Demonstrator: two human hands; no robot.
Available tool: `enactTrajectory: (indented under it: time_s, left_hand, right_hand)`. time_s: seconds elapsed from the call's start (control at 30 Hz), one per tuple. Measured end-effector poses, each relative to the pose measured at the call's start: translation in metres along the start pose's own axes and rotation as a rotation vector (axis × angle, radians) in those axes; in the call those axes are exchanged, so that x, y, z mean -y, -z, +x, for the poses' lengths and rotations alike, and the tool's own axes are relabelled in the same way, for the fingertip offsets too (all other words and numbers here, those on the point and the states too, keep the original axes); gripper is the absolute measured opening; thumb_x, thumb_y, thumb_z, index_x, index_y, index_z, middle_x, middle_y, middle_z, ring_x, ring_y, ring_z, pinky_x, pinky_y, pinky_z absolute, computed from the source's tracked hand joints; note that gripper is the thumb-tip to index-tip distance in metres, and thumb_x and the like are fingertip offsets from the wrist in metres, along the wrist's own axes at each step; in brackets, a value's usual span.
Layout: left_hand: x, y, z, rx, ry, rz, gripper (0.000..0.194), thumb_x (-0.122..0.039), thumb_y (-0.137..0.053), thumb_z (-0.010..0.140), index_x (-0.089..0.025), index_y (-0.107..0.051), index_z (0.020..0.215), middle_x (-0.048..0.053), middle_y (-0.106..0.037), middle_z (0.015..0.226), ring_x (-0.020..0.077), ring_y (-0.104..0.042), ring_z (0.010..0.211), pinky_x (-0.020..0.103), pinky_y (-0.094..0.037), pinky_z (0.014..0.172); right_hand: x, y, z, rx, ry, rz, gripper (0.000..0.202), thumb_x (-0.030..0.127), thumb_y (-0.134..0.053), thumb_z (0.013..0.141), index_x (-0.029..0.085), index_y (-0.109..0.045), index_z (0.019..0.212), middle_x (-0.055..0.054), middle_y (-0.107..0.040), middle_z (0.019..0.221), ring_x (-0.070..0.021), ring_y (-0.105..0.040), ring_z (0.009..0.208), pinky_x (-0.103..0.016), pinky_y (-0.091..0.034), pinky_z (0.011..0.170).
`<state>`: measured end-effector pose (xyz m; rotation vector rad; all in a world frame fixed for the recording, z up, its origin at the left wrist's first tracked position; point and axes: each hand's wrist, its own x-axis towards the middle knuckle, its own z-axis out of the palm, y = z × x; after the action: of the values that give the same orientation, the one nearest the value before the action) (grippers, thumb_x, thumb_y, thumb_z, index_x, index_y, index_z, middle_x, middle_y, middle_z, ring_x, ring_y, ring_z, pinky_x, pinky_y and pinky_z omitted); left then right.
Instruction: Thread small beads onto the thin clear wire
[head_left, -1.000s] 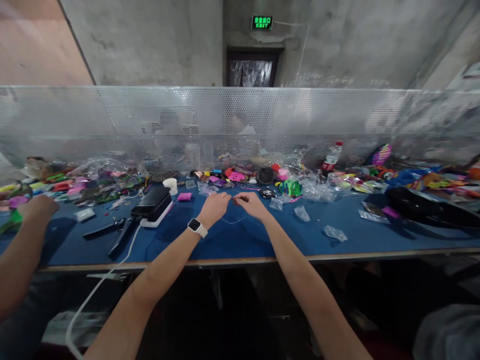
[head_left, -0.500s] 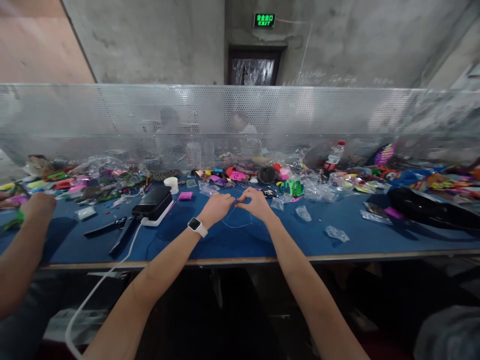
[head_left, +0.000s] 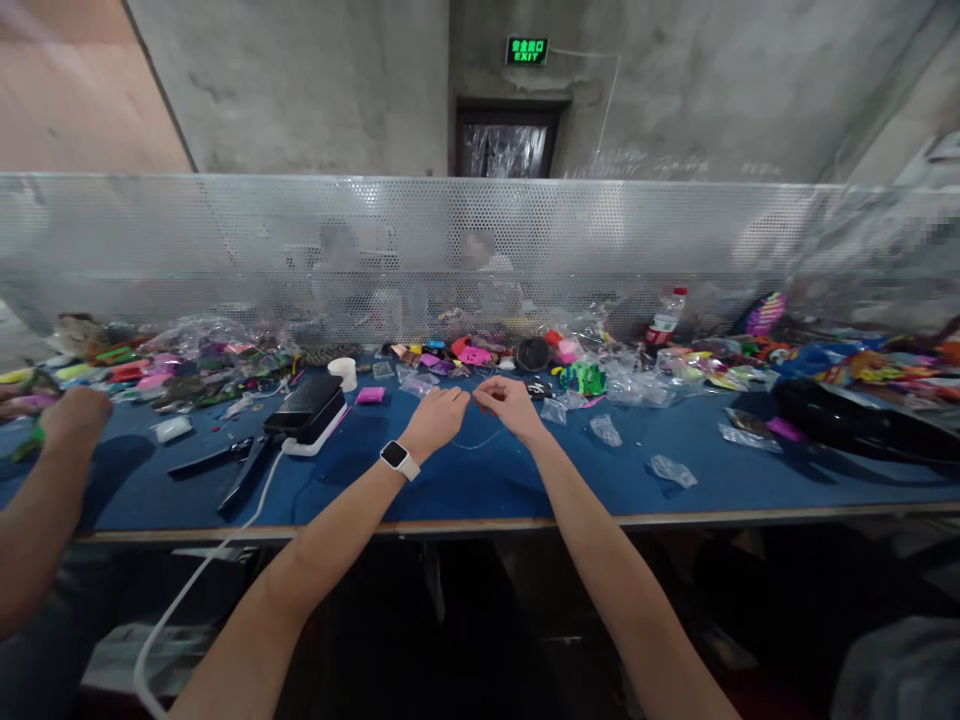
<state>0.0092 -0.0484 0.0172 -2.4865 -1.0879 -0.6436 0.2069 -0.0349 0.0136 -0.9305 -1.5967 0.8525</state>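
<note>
Close together over the blue tabletop, both hands have their fingers pinched. My left hand [head_left: 437,417], with a white watch [head_left: 400,459] on its wrist, is closed on a thin clear thread [head_left: 478,445]. My right hand [head_left: 510,406] pinches the same thread a short way to the right. The thread hangs in a shallow curve below and between the hands. Whatever else is at the fingertips is too small to make out. A pink packet [head_left: 370,395] lies left of my left hand.
A black device on a white base [head_left: 311,410] with a white cable stands at left, near black-handled pliers [head_left: 244,470]. A co-worker's hand [head_left: 75,415] is at far left. Clear bags [head_left: 673,470] lie right. Colourful clutter, a bottle [head_left: 664,322] and a perforated screen [head_left: 420,230] line the back.
The thread's loop looks wider and flatter than before. A small red spot between my fingertips no longer shows. My hands have barely moved, and the view has tilted slightly.
</note>
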Motion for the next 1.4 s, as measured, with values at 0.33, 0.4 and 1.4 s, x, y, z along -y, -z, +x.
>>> enactTrajectory:
  time_s: [0.33,0.4,1.4]
  left_hand:
    - [0.006,-0.002,-0.003,0.043,0.118,-0.144,0.024,-0.024,-0.044,0.111,-0.019,-0.067,0.109,0.009,-0.077,0.102,0.0232,-0.073,0.089,0.033,-0.047,0.072]
    - [0.007,-0.001,-0.004,0.058,0.110,-0.118,0.026,-0.025,-0.042,0.112,-0.019,-0.068,0.112,0.010,-0.078,0.102,0.0236,-0.073,0.087,0.033,-0.047,0.072]
    - [0.009,0.006,-0.002,0.219,0.072,0.005,0.036,-0.026,-0.036,0.113,-0.018,-0.070,0.119,0.011,-0.078,0.106,0.0254,-0.074,0.093,0.033,-0.048,0.077]
  right_hand:
    - [0.000,0.002,-0.006,0.057,0.443,-0.525,0.024,0.026,-0.060,0.103,0.027,-0.084,0.106,-0.008,-0.082,0.108,-0.0249,-0.076,0.100,-0.039,-0.058,0.093]
    - [0.001,0.002,-0.006,0.064,0.461,-0.574,0.024,0.025,-0.060,0.104,0.027,-0.084,0.107,-0.007,-0.082,0.110,-0.0248,-0.076,0.103,-0.038,-0.058,0.095]
    - [-0.004,0.005,-0.003,0.066,0.316,-0.505,0.014,0.016,-0.083,0.079,0.023,-0.079,0.090,-0.004,-0.079,0.088,-0.0228,-0.070,0.087,-0.037,-0.051,0.084]
